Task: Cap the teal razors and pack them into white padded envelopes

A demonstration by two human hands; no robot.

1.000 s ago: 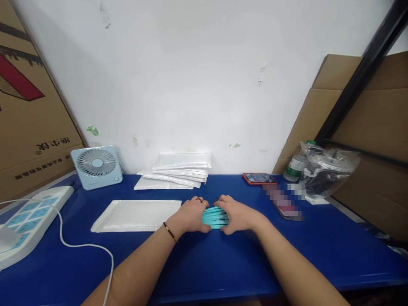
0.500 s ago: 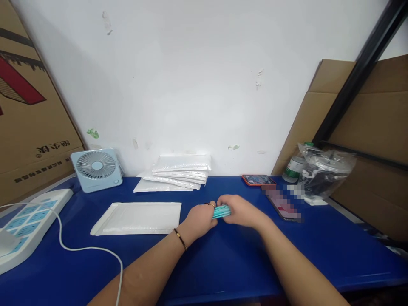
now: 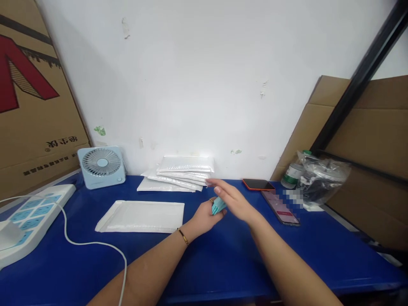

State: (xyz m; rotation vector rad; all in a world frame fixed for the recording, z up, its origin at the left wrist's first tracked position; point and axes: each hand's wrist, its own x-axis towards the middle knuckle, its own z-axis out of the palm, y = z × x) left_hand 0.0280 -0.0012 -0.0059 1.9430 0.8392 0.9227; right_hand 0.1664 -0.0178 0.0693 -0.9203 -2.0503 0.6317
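Note:
My left hand (image 3: 206, 219) is closed around a small turquoise bundle (image 3: 217, 205) of thin layers, whose exact kind I cannot make out. Over the bundle's right side is my right hand (image 3: 234, 199), its fingers stretched out towards the wall. Whether the right palm touches the bundle is hidden. To the left of the hands a white bubble mailer (image 3: 143, 216) lies flat on the blue table (image 3: 223, 263). Just beyond the right fingertips sits a stack of white mailers (image 3: 178, 180) against the wall.
A light blue fan (image 3: 102, 168) and a white power strip (image 3: 41, 216) with a white cable (image 3: 95, 243) are at left. An orange-edged phone (image 3: 257, 184), another phone (image 3: 282, 208), a bottle (image 3: 291, 174) and a bagged dark object (image 3: 318, 182) stand at right. Cardboard flanks both sides.
The right hand has let go of the bundle's end and straightened its fingers over it. In the left hand the bundle is tilted more upright. The orange-edged phone's screen has gone dark.

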